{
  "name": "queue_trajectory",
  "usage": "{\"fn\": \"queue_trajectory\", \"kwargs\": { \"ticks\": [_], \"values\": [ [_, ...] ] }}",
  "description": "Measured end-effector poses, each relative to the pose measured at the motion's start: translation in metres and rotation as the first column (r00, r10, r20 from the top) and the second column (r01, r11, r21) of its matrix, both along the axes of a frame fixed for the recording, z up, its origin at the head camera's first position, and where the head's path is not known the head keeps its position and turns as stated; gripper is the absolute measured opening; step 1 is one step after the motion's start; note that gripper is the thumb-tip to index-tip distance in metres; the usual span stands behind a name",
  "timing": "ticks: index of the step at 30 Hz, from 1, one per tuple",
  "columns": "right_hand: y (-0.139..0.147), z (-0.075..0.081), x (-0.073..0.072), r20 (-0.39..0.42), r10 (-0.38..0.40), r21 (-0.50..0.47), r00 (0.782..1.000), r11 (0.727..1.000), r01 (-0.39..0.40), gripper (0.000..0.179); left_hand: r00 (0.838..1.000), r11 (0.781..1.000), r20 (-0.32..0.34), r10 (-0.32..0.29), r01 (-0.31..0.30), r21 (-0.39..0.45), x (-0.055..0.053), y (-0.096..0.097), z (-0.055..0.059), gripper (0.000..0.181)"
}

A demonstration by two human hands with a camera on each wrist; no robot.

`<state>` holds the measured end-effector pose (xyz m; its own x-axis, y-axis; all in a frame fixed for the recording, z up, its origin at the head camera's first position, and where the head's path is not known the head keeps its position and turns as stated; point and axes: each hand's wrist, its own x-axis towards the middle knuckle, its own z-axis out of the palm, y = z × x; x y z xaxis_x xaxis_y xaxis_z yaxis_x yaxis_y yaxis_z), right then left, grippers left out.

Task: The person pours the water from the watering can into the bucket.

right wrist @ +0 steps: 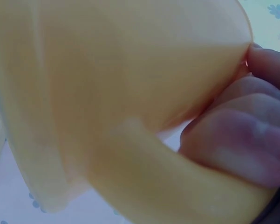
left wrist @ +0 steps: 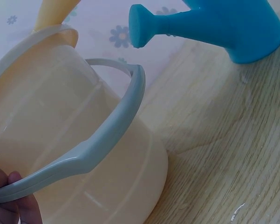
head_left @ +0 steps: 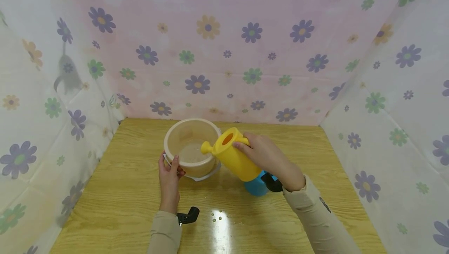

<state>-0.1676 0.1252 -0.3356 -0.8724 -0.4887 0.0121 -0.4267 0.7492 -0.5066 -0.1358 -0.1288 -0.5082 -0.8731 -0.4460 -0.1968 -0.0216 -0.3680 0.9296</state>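
Note:
A cream bucket (head_left: 201, 170) stands on the wooden table with its pale grey handle (left wrist: 109, 133) hanging down at the front. My left hand (head_left: 169, 185) grips its near left side, thumb at the rim and fingers round the handle. My right hand (head_left: 268, 154) holds a yellow watering can (head_left: 240, 163) by its handle, raised and tilted left. The can's spout reaches over the bucket's right rim. Close up in the right wrist view, curled fingers (right wrist: 233, 135) wrap the yellow handle. A blue watering can (head_left: 255, 187) stands under the yellow one, partly hidden by it.
Several small drops (head_left: 220, 218) dot the tabletop (head_left: 122, 191) near its front, beside a bright reflection. Flower-patterned cloth (head_left: 228, 63) walls in the table at the back and both sides. Black camera mounts (head_left: 188, 215) stick out from both wrists.

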Motion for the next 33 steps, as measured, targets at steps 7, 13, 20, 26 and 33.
{"fn": "queue_trajectory", "kwargs": {
  "ticks": [7,13,20,26,33],
  "values": [
    [0.0001,0.0021,0.0012,0.020,-0.007,-0.005,1.000,1.000,0.007,0.033,1.000,1.000,0.005,-0.018,0.018,0.005,0.0017,-0.0002,0.0028,0.064],
    [0.0002,0.0021,0.0014,0.014,-0.007,0.000,1.000,1.000,0.007,0.034,1.000,0.999,0.000,-0.030,0.030,0.013,0.0037,0.0000,0.0079,0.060],
    [0.0000,0.0021,0.0014,0.011,-0.006,0.008,1.000,1.000,0.006,0.034,1.000,1.000,0.009,-0.020,0.020,0.003,0.0036,0.0007,0.0060,0.059],
    [0.0001,0.0019,0.0020,0.015,-0.012,0.012,1.000,1.000,0.012,0.034,1.000,1.000,0.009,-0.004,0.004,-0.001,0.0022,0.0018,0.0017,0.060],
    [0.0001,0.0016,0.0029,0.011,-0.013,0.000,1.000,1.000,0.013,0.032,1.000,1.000,0.005,0.006,-0.006,-0.020,0.0014,0.0012,-0.0012,0.062]
  ]
}}
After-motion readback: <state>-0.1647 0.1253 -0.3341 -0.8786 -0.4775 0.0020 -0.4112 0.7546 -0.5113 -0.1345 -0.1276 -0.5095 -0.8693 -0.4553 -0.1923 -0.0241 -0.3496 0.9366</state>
